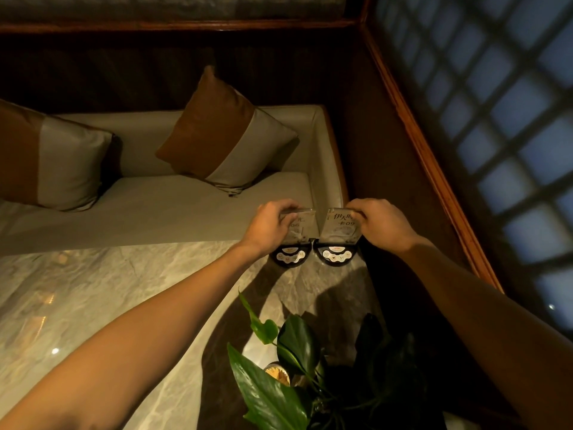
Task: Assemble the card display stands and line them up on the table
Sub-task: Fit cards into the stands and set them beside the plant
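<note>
I see two card display stands at the far right corner of the marble surface [130,293], side by side and nearly touching. Each has a black half-round base with a pale button panel facing me and a clear upright panel carrying a printed card. The left stand [293,243] and the right stand [338,240] sit close to the far edge, beside the cushioned bench [173,206]. I judge they are set there so the pair forms a line along that edge, faces toward the seat on my side.

My left hand [269,226] is closed on the top left corner of the left stand's clear panel, fingers curled over the upper edge. My right hand [379,221] pinches the top right corner of the right stand's panel in the same way. Holding them by the tops lets me nudge or square both without covering the cards, I think.

Both arms reach forward, nearly straight, converging at the corner, with wrists bent slightly down. A leafy potted plant [294,367] stands on the near side between my forearms, well apart from the stands.
</note>
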Available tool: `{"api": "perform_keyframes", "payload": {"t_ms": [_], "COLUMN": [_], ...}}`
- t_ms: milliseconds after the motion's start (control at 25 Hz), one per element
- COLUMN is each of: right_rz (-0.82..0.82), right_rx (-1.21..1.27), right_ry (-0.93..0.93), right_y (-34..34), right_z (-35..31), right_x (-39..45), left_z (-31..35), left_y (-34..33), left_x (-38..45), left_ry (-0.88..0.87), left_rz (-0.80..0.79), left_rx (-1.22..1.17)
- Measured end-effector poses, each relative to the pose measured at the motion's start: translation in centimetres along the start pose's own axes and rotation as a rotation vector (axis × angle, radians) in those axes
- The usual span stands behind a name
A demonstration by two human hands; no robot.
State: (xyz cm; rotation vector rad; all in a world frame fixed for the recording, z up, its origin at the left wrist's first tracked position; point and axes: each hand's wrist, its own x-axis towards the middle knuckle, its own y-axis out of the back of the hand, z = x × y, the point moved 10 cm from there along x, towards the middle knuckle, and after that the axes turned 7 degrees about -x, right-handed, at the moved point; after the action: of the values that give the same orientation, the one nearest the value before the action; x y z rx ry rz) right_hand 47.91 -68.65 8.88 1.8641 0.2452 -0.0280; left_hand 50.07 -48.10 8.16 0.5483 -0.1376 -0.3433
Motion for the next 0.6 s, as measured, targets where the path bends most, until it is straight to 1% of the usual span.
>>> {"api": "perform_keyframes", "payload": {"t_ms": [240,480,600], "right_rz": [-0.055,-0.062,-0.069], "right_rx": [0.031,0.044,0.067], "right_ry": [-0.020,-0.018,-0.042], "right_y": [-0.06,-0.42,-0.51], "right_z": [0.47,0.58,0.82], "right_x": [-0.02,-0.02,0.12], "left_z": [0.32,0.65,0.47], "left_y": [0.11,-0.62,-0.43], "left_x": [0.24,0.29,0.63], "left_ry": [-0.017,-0.018,0.019], "left_rz": [0.039,0.013,-0.003], "left_rx": [-0.024,-0.012,-0.005]}}
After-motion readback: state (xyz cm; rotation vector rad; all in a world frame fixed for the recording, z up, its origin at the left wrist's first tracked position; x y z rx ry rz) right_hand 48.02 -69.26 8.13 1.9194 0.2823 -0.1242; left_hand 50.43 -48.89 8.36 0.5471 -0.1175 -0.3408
